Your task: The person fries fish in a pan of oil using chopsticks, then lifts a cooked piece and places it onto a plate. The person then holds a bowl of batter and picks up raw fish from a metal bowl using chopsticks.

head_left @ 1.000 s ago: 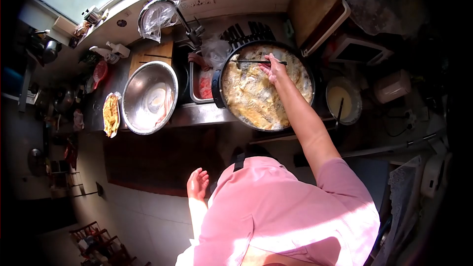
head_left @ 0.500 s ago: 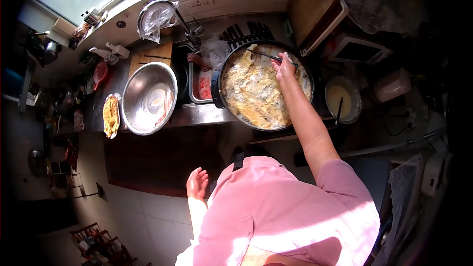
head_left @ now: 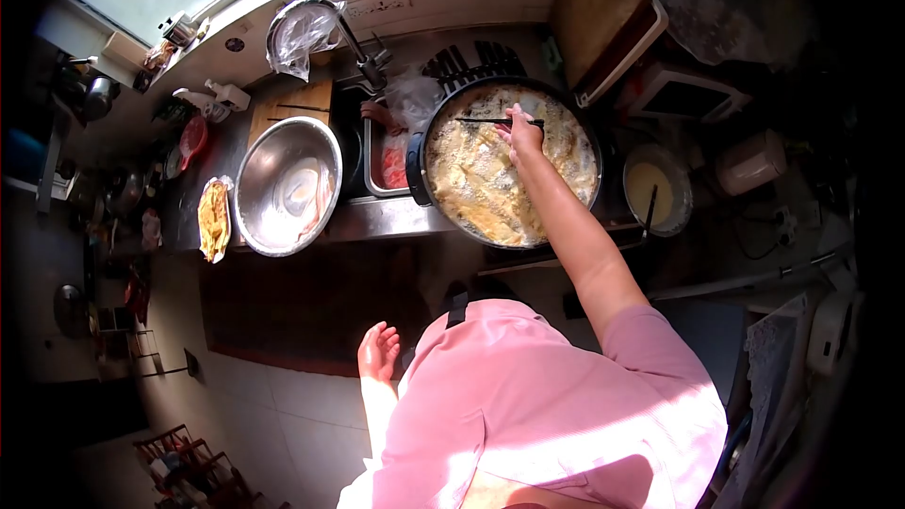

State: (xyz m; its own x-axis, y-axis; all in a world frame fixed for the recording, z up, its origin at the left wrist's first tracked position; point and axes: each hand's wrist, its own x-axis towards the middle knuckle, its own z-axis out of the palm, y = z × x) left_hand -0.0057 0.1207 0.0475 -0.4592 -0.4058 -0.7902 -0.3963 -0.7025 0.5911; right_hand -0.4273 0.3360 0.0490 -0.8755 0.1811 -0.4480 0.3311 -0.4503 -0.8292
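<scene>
My right hand (head_left: 521,137) is closed round a pair of dark chopsticks (head_left: 485,121), held nearly level over a wide black pan (head_left: 416,168). Their tips point left, at the food. Battered pieces (head_left: 481,179), yellowish and pale, fry in bubbling oil that fills the pan. Below the counter, beside the pink shirt, hangs my left hand (head_left: 379,351), its fingers loosely curled and apart with nothing in them.
Left of the pan are a sink with a red-filled tray (head_left: 393,165), a large steel bowl (head_left: 287,188) and a yellow item on wrapping (head_left: 215,220). A bowl of pale batter (head_left: 657,190) stands right. Cutting boards (head_left: 603,19) lean behind.
My right hand has moved left and slightly down over the pan with the chopsticks, which now lie more level. My left hand has hardly moved.
</scene>
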